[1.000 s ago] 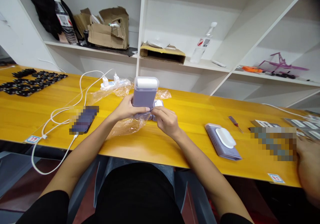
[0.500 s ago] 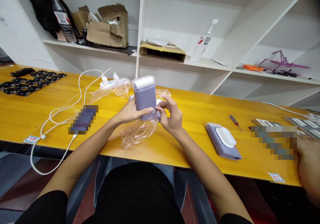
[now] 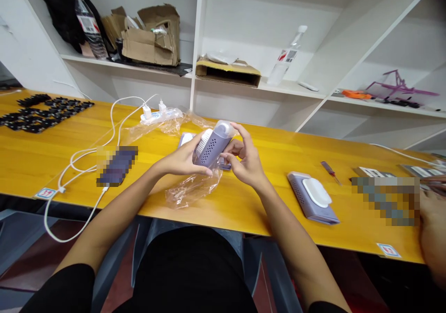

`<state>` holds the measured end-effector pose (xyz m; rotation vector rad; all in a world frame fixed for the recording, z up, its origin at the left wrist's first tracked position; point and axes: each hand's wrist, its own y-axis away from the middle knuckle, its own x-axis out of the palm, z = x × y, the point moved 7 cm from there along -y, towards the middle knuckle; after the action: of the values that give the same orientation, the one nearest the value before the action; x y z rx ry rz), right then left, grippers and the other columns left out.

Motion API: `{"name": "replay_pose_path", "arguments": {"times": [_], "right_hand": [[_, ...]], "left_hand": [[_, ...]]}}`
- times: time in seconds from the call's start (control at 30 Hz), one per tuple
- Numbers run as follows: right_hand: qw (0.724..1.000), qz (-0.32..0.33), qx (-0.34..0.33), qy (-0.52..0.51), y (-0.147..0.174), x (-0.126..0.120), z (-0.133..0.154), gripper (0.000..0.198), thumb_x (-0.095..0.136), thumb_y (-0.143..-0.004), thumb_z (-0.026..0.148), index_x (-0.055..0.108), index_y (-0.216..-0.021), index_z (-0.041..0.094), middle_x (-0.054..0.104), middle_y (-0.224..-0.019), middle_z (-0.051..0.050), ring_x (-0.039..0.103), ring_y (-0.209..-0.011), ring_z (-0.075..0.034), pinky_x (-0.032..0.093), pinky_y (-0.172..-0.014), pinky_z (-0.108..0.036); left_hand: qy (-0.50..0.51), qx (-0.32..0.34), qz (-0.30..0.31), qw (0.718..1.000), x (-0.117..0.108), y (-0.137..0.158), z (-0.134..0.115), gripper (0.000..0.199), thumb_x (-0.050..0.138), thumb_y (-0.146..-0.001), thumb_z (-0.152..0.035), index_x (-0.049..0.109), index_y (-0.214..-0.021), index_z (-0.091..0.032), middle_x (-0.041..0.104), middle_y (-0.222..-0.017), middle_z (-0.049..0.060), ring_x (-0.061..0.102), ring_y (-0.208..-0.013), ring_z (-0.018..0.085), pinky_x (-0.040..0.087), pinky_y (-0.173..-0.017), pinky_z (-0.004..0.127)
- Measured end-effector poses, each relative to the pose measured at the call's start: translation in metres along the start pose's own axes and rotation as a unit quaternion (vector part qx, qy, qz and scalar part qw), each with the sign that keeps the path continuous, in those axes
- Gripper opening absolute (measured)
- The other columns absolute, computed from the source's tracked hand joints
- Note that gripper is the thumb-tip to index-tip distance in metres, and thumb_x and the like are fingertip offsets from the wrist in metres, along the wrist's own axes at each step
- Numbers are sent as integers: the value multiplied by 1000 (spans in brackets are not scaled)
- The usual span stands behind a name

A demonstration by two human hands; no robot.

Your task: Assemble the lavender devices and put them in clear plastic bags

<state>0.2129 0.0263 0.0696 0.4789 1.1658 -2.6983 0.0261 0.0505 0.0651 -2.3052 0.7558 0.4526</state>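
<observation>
My left hand (image 3: 181,159) is closed round a light-purple case (image 3: 215,145), held tilted above the table. The case has rows of small holes in its side, a clear rounded end cap and a white bristled brush (image 3: 205,141) on its left face. My right hand (image 3: 245,159) curls at the case's right side, its index finger on the capped end. Below the case lies a crumpled clear plastic bag (image 3: 193,188). Another purple piece with a white part (image 3: 187,138) is partly hidden behind my left hand.
A similar purple case (image 3: 306,199) lies right, near a screwdriver (image 3: 330,171). To the left are a charging phone (image 3: 118,165), a power strip (image 3: 162,115) and several black parts (image 3: 42,113). Another person's hand (image 3: 432,210) is at the far right. Shelves (image 3: 230,99) stand behind.
The case has been turned from upright to tilted, showing its holed side and the brush bristles. My right hand has opened around its capped end. The plastic bag stays on the table.
</observation>
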Motion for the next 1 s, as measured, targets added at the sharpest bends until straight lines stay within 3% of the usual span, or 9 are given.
{"name": "replay_pose_path", "arguments": {"times": [0.1, 0.2, 0.27, 0.33, 0.47, 0.57, 0.67, 0.83, 1.0], "right_hand": [[997, -10, 33, -62, -3, -4, -11, 83, 73, -97, 31, 32, -168, 41, 66, -77, 3, 65, -59, -20, 65, -61, -41], [993, -23, 61, -101, -6, -10, -21, 89, 80, -93, 41, 30, -166, 44, 66, -81, 3, 66, -60, -22, 67, -65, -46], [990, -34, 72, -119, -7, -14, -25, 94, 84, -89, 45, 30, -165, 45, 66, -83, 3, 68, -61, -22, 68, -69, -49], [987, -42, 86, -130, -7, -18, -29, 100, 88, -84, 47, 30, -165, 45, 69, -86, 2, 70, -63, -23, 69, -72, -50], [983, -51, 103, -143, -7, -23, -34, 106, 92, -79, 52, 30, -165, 45, 72, -91, 1, 72, -65, -24, 69, -72, -50], [983, -50, 100, -143, -7, -24, -35, 105, 91, -79, 58, 30, -163, 45, 69, -86, 3, 70, -62, -23, 68, -70, -49], [986, -36, 92, -137, -8, -22, -33, 101, 90, -81, 61, 30, -161, 45, 67, -85, 3, 68, -61, -22, 68, -68, -48], [988, -25, 78, -131, -9, -23, -27, 96, 88, -84, 61, 32, -160, 45, 68, -89, 3, 66, -60, -21, 67, -66, -49], [989, -26, 74, -127, -8, -28, -16, 98, 88, -85, 55, 31, -164, 46, 70, -92, 1, 66, -61, -21, 66, -69, -51]], "left_hand": [[76, 9, 43, 996, -5, 0, 5, 112, 101, -71, -43, 44, -167, -33, 52, -166, 18, 54, -153, 42, 54, -120, 60], [166, -5, 41, 985, -12, -1, 13, 107, 99, -77, -36, 39, -165, -40, 54, -165, 17, 68, -137, 36, 67, -101, 50], [207, -9, 9, 978, -19, -3, 17, 90, 99, -76, -31, 50, -152, -39, 59, -160, 15, 77, -120, 29, 70, -88, 40], [224, -18, -8, 974, -23, -3, 17, 61, 98, -76, -27, 66, -128, -31, 60, -159, 13, 79, -108, 23, 69, -81, 34], [209, -38, 39, 976, -24, 0, 14, 30, 98, -75, -25, 79, -97, -19, 57, -163, 17, 80, -91, 20, 71, -72, 37], [156, -13, 51, 986, -30, 0, 10, 14, 94, -80, -24, 84, -88, -19, 64, -157, 18, 81, -108, 27, 71, -91, 47], [113, 26, 24, 993, -35, -2, 6, 6, 85, -89, -24, 84, -83, -21, 70, -150, 15, 75, -129, 31, 62, -112, 56], [86, 78, 0, 993, -33, -6, -4, 10, 84, -92, -28, 82, -83, -24, 69, -153, 11, 65, -145, 33, 50, -125, 63], [84, 106, -11, 991, -27, -7, -20, 18, 82, -96, -35, 78, -84, -23, 57, -167, 8, 53, -157, 35, 41, -131, 67]]}}
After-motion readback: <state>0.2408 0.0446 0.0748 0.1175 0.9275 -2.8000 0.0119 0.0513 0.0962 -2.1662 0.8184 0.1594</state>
